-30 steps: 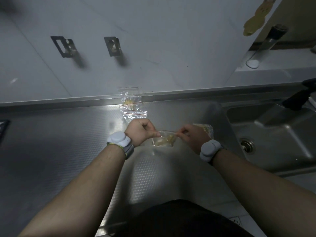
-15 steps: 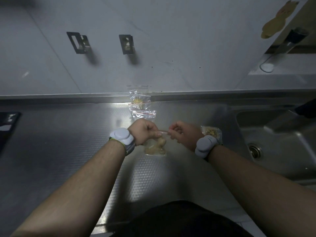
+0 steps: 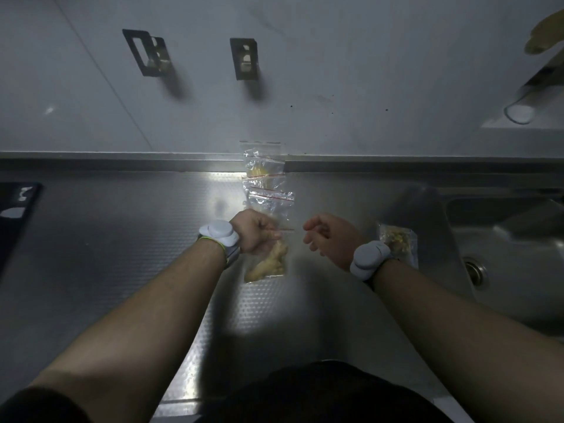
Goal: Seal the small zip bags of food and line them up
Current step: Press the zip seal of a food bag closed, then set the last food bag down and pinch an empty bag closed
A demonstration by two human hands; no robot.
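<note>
My left hand [image 3: 255,231] pinches the red zip strip of a small clear bag of ginger [image 3: 268,264], which hangs down onto the steel counter. My right hand [image 3: 328,236] hovers just right of the bag with its fingers loosely curled and holds nothing. Behind my hands a row of small zip bags runs toward the wall: one near bag [image 3: 270,201] and a far bag [image 3: 264,166] with yellowish food leaning at the wall. Another bag of crumbly food [image 3: 396,242] lies on the counter behind my right wrist.
The steel counter [image 3: 122,239] stretches left to a dark object [image 3: 18,203] at its edge. A sink [image 3: 503,239] with a drain lies to the right. Two metal brackets [image 3: 244,58] hang on the wall above.
My right hand has let go of the bag's zip strip and moved right. The ginger bag now hangs from my left hand alone and has dropped lower onto the counter.
</note>
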